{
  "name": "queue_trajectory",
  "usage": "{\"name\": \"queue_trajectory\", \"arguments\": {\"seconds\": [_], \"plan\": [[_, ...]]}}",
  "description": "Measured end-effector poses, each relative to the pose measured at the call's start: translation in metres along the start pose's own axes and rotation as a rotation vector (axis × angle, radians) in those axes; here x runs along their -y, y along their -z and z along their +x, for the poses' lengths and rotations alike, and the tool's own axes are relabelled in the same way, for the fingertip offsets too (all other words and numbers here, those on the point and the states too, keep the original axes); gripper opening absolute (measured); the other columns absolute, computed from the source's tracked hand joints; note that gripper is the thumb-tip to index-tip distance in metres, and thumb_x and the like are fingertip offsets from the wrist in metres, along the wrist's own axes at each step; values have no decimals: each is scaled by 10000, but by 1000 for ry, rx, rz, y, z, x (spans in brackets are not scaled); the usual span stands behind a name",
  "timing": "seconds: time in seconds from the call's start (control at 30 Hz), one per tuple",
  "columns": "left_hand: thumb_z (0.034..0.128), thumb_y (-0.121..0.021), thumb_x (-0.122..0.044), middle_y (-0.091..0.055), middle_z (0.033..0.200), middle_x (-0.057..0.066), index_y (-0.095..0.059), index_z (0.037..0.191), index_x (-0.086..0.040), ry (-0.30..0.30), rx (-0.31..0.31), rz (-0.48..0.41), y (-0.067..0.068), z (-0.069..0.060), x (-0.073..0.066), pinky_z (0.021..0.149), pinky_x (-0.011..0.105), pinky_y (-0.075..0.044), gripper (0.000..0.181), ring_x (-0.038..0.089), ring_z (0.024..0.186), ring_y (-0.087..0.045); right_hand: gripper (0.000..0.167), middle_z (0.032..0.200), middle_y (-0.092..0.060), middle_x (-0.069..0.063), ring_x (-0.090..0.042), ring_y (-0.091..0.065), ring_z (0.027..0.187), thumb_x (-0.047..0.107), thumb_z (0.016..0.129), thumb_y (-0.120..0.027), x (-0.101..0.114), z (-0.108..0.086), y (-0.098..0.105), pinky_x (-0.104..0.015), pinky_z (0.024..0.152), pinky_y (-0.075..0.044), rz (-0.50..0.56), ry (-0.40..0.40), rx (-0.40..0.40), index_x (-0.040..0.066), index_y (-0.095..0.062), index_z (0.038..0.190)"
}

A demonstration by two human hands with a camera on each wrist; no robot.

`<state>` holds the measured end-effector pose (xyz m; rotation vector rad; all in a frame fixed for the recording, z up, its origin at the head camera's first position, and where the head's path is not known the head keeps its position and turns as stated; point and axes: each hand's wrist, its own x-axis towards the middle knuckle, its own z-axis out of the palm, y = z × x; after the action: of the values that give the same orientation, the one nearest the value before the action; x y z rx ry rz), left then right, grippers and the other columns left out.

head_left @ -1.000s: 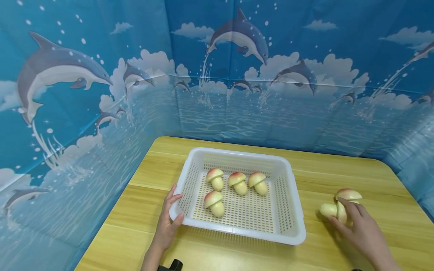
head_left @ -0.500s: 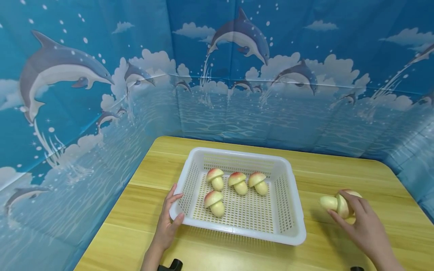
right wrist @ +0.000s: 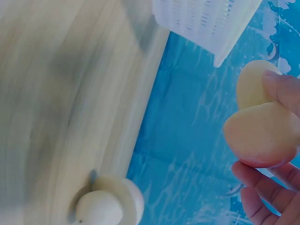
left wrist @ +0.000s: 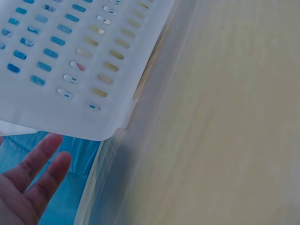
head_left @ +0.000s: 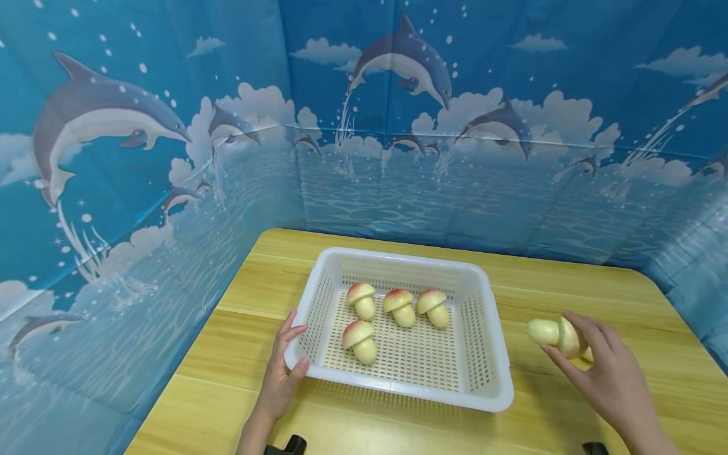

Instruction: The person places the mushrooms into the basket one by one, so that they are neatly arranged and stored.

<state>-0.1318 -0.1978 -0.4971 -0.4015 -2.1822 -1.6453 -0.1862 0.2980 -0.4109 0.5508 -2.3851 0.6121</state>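
My right hand (head_left: pixel 611 373) pinches a pale yellow toy mushroom (head_left: pixel 543 332) by its cap, stem pointing left toward the basket. In the right wrist view, the thumb and fingers close around the mushroom's red-tinted cap (right wrist: pixel 262 133). Another toy mushroom (right wrist: pixel 101 206) lies on the table; in the head view, the right hand mostly hides it. My left hand (head_left: pixel 280 379) holds the near left corner of a white perforated basket (head_left: pixel 398 388), thumb and a fingertip at its rim. Two of its fingers (left wrist: pixel 49 171) extend below the basket wall in the left wrist view.
Several toy mushrooms, including one at the near left (head_left: pixel 361 344), lie inside the basket. The wood-grain table (head_left: pixel 227 354) is backed by a blue dolphin-print curtain (head_left: pixel 370 189). Black objects (head_left: pixel 292 445) show at the bottom edge near both forearms.
My right hand has lifted one toy mushroom off the table and shifted it slightly left, leaving another behind. The left hand and basket have stayed still.
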Motion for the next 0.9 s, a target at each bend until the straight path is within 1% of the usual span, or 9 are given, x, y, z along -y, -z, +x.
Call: {"name": "queue_trajectory", "arguments": {"seconds": [0.13,0.2,0.3,0.37,0.43,0.53,0.7,0.83,0.9], "plan": [[886,-495,-87,-118,1573,24,-396,1380,-102,-2,3,-10,0,0,0,983,343,-370,504,253,1380,-220,726,1103,-581,-182,-321,-537,895,225,637,-869,5,5,2,-304,688,-348,1,25,5,28,-567,1268],[887,-494,-80,-117,1573,25,-394,1379,-95,-4,5,-15,0,0,0,980,336,-375,502,249,1378,-224,719,1110,-584,-177,-314,-543,897,341,676,-843,6,8,3,-306,686,-359,-4,45,7,31,-572,1266],[888,-494,-74,-116,1573,28,-392,1377,-79,-8,5,-16,-1,0,0,980,327,-377,500,244,1379,-225,742,1116,-589,-168,-301,-552,884,563,755,-705,8,13,4,-303,679,-376,-10,75,9,31,-580,1258],[889,-493,-75,-116,1573,31,-390,1378,-76,-9,6,-14,0,0,0,980,325,-377,500,242,1380,-225,779,1119,-591,-163,-293,-557,877,661,790,-576,9,16,4,-295,673,-385,-14,95,4,35,-585,1255],[890,-493,-76,-114,1574,30,-388,1379,-75,-8,7,-13,-1,0,0,980,325,-376,500,240,1380,-224,786,1123,-595,-158,-291,-563,872,680,808,-514,10,19,3,-290,673,-393,-12,121,-2,39,-588,1257],[890,-493,-78,-115,1574,28,-389,1380,-80,-6,7,-12,-1,0,0,980,328,-377,501,242,1380,-224,775,1134,-599,-150,-283,-575,850,678,828,-476,13,23,4,-276,656,-405,-18,157,-1,49,-586,1267],[888,-495,-78,-116,1574,22,-393,1381,-98,-2,4,-7,0,0,0,979,337,-375,504,250,1379,-224,752,1131,-600,-148,-268,-591,818,661,855,-456,19,32,4,-270,625,-433,-26,211,15,53,-578,1280],[886,-496,-76,-115,1574,21,-394,1381,-105,1,3,-5,0,0,1,975,340,-378,506,260,1376,-227,737,1139,-601,-139,-264,-597,841,650,870,-447,23,40,3,-298,638,-449,-26,243,36,62,-565,1298],[883,-495,-69,-118,1573,26,-395,1379,-106,0,1,-2,0,0,0,975,342,-379,508,266,1375,-229,720,1151,-600,-133,-265,-600,852,633,867,-481,25,44,2,-315,643,-454,-23,257,47,66,-563,1302]]}}
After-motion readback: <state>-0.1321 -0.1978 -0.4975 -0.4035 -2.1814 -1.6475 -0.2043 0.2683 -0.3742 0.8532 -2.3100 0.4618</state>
